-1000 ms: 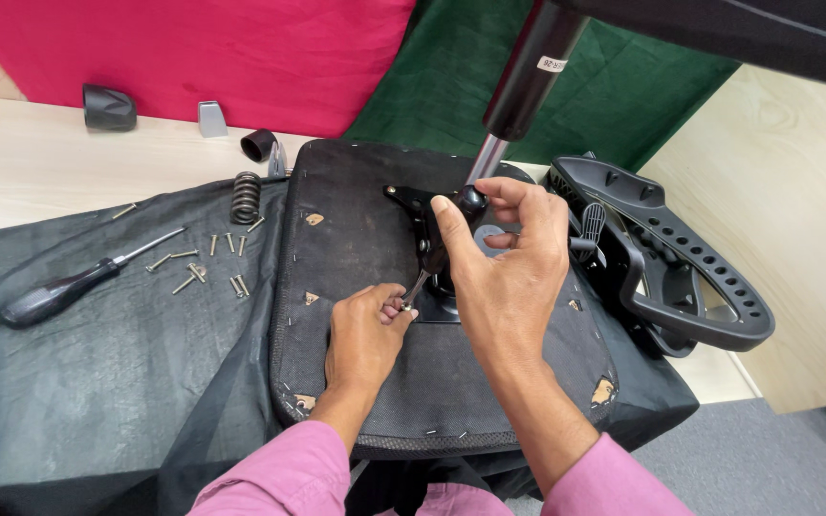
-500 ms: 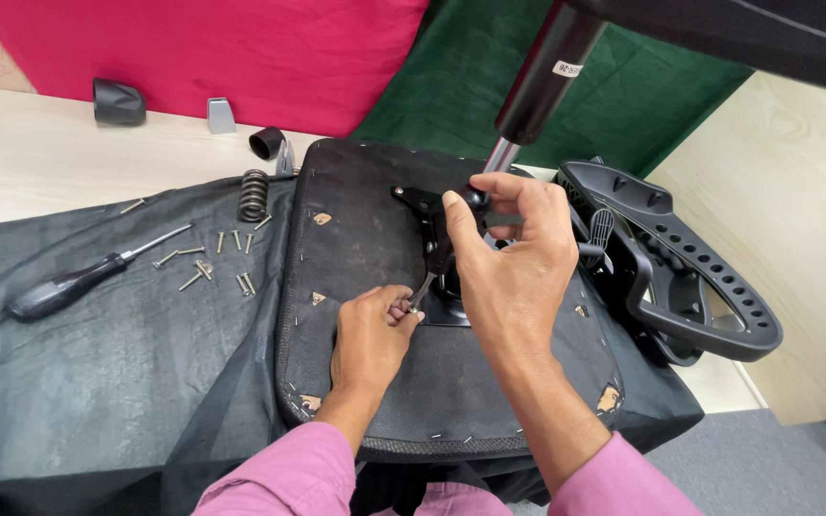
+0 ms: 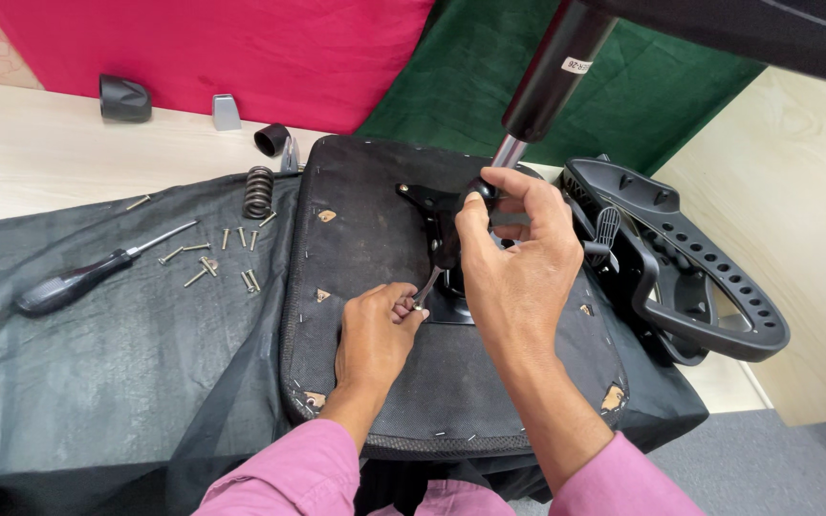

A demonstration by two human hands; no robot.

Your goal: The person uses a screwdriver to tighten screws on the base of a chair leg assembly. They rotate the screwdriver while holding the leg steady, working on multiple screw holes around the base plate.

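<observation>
An upturned black chair seat (image 3: 365, 239) lies on a black cloth, with a black metal mechanism plate (image 3: 432, 205) bolted at its middle. A gas cylinder (image 3: 547, 81) rises from the plate toward the upper right. My right hand (image 3: 518, 258) grips the top of the mechanism plate at the base of the cylinder. My left hand (image 3: 375, 334) pinches a small metal hex key (image 3: 424, 287) whose tip sits at the lower part of the plate. Pink sleeves cover both forearms.
A black-handled screwdriver (image 3: 78, 277), several loose screws (image 3: 212, 263) and a coil spring (image 3: 258, 191) lie on the black cloth (image 3: 69, 363) to the left. A black armrest frame (image 3: 690, 258) rests at the right. Small black and grey parts stand on the wooden table (image 3: 31, 153) behind.
The view has shifted slightly and both hands sit a little lower in it. My right hand keeps its grip on the plate; my left hand stays on the hex key.
</observation>
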